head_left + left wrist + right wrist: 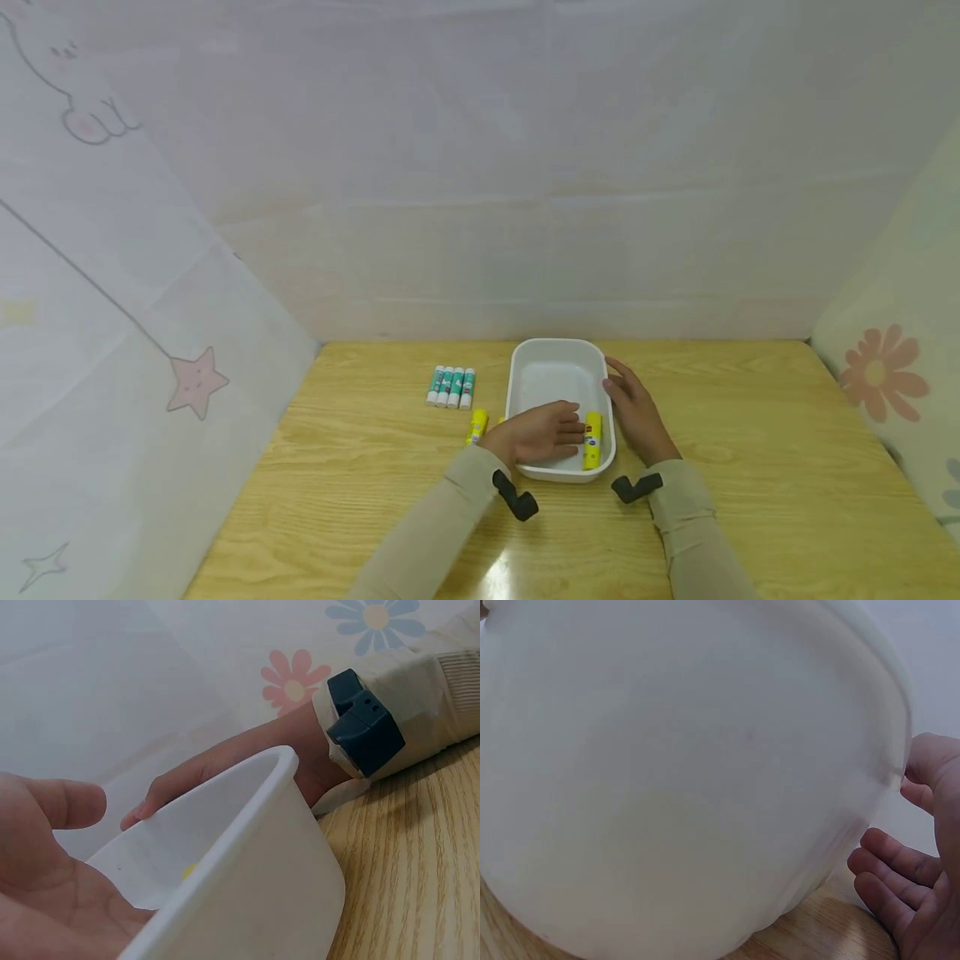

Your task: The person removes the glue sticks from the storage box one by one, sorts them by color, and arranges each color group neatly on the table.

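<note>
A white tray (558, 347) sits on the table between both hands. Inside its near right part lies a yellow glue stick (592, 440); in the left wrist view just a yellow bit (190, 871) of it shows past the rim. My left hand (542, 432) reaches over the tray's near left side, fingers relaxed beside that glue stick, nothing held. With thumb over the rim and fingers outside, my right hand (636, 412) holds the tray's right side. Left of the tray, another yellow glue stick (477, 425) lies on the table, partly hidden by the left arm.
Several green-and-white glue sticks (451, 387) lie in a row left of the tray. The wooden table (750, 442) ends at a pale cloth backdrop (555, 192), with printed cloth on both sides. Dark bands (516, 497) sit at the cuffs.
</note>
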Demonstrator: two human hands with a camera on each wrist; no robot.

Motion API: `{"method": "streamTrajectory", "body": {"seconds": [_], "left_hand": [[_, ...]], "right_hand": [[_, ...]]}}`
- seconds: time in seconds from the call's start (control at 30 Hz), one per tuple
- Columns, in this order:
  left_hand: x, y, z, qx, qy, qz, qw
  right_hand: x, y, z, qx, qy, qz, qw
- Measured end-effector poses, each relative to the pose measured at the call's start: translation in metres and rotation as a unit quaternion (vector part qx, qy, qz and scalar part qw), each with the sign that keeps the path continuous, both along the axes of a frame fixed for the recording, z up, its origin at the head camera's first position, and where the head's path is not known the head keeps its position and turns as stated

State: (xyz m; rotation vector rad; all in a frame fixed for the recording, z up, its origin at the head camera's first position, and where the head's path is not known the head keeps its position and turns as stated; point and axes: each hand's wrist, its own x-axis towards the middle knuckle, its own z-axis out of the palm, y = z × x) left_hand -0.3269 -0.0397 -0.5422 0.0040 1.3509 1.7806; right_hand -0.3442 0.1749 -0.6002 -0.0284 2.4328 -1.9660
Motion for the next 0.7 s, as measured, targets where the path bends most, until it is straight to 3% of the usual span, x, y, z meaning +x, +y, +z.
{"method": "streamTrajectory", "body": {"seconds": [0.17,0.4,0.7], "left_hand": [[0.001,0.000,0.000,0.007,0.002,-0.010,0.9999],[0.001,0.002,-0.003,-0.011,0.034,-0.019,0.9992],[0.001,0.005,-0.011,-0.071,0.118,-0.059,0.9887]], "right_hand": [[0.000,0.000,0.000,-0.006,-0.003,0.001,1.000],[0.001,0.000,0.001,-0.008,-0.009,0.004,1.000],[0.001,0.001,0.000,-0.008,-0.008,0.001,1.000]]}}
